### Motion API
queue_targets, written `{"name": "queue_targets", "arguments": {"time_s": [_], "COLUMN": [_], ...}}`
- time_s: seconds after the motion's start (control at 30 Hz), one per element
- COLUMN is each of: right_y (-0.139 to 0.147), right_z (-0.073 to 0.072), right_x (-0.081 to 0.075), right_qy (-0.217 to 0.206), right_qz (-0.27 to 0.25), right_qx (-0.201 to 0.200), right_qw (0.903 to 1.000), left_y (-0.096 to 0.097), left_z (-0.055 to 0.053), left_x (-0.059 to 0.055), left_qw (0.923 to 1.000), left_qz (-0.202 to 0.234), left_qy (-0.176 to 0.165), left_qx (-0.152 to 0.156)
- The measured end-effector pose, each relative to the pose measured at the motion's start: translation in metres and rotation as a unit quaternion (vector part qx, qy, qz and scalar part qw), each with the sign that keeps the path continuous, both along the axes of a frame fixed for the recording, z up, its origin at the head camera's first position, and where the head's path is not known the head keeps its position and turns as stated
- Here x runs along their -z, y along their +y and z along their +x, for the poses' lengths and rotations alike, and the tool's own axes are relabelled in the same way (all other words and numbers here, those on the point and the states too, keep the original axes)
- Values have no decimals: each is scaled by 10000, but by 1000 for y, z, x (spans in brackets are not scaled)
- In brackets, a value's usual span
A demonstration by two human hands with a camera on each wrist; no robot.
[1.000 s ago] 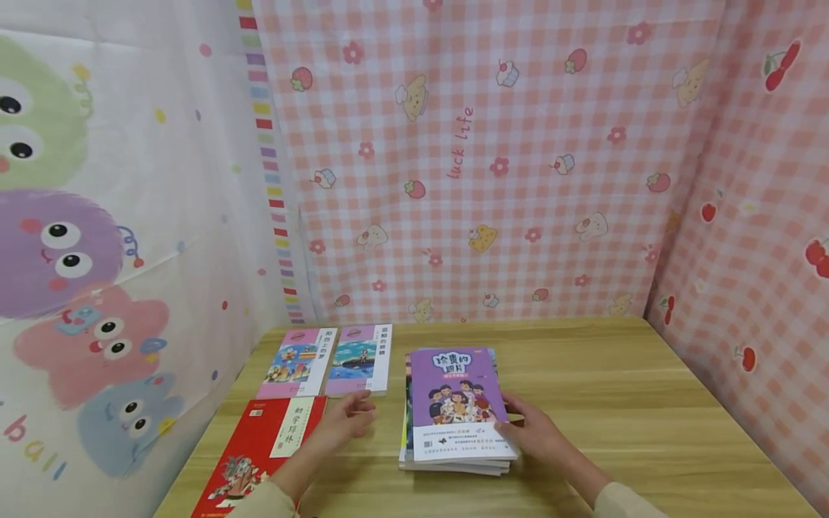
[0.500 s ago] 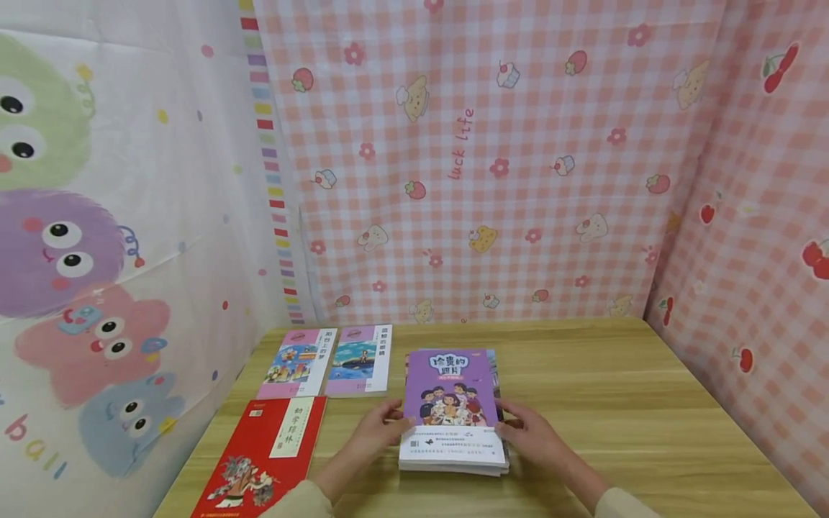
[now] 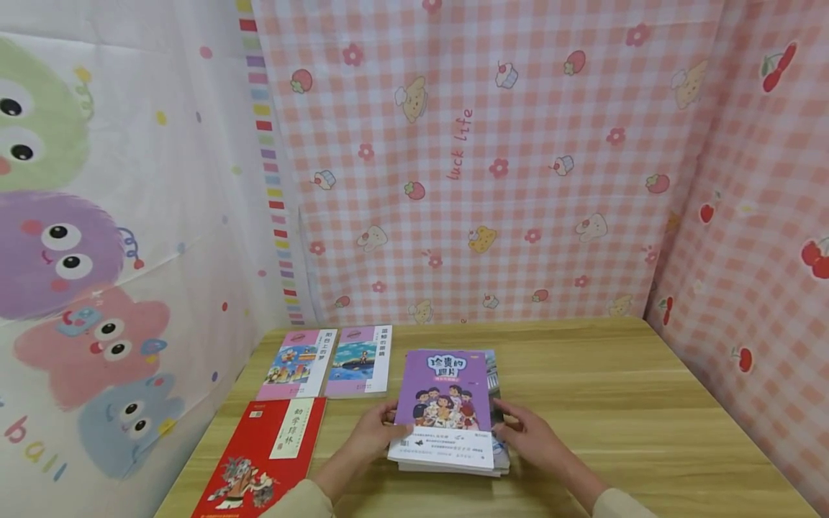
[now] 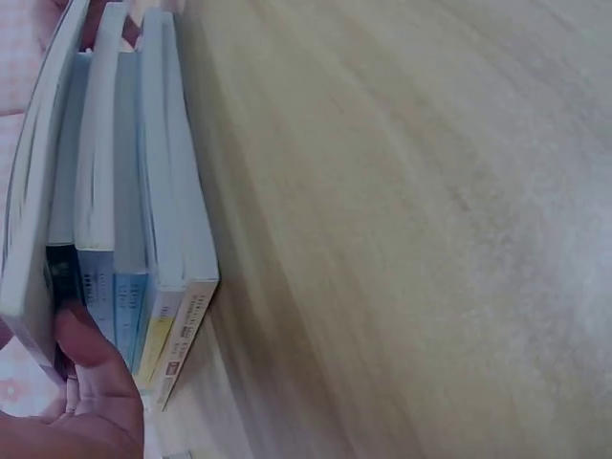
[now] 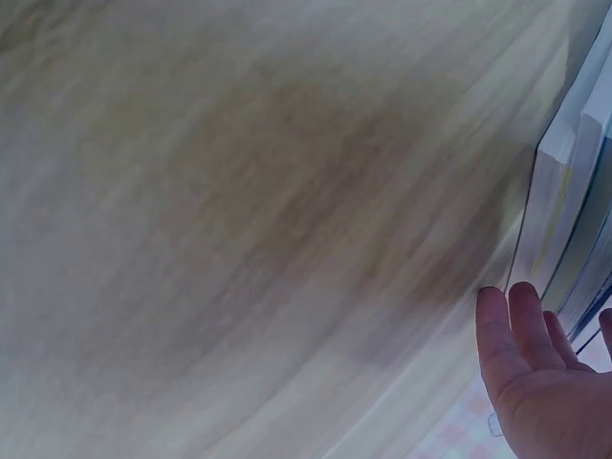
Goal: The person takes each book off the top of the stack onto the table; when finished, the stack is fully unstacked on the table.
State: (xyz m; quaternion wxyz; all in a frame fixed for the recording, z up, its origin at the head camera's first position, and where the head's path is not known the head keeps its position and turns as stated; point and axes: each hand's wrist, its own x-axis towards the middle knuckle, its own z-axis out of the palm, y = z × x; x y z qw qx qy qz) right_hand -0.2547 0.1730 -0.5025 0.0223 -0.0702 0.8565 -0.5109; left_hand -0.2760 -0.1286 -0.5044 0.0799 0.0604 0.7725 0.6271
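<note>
A stack of several books (image 4: 182, 191) lies on the wooden table in front of me. On top is a purple book (image 3: 447, 388) with a cartoon group of children on its cover and a white band at the bottom. It juts out to the left of the books below. My left hand (image 3: 378, 432) grips its left edge; the left wrist view shows a digit (image 4: 84, 335) against the spines just under it. At the stack's right side, my right hand (image 3: 527, 435) has its fingers extended along the books' edges, thumb near the purple book's right edge.
A red book (image 3: 259, 460) lies flat at the front left of the table (image 3: 615, 417). Behind it, two pink-and-white books (image 3: 294, 367) lie side by side. Patterned cloth (image 3: 505, 144) hangs close along the table's back and both sides.
My left hand has come right, from beside the red book to the stack's left edge. The purple book has slid left over the books under it, uncovering a dark cover on the right.
</note>
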Motion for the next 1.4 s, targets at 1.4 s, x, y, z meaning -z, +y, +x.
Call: {"name": "queue_targets", "arguments": {"time_s": [1.4], "right_y": [-3], "right_z": [-3], "right_x": [-1], "right_qy": [-155], "right_qz": [70], "right_qx": [-633], "right_qw": [9978], "left_y": [-45], "left_z": [6], "left_x": [8], "left_qw": [9841], "left_qz": [1594], "left_qy": [-581], "left_qx": [527]}}
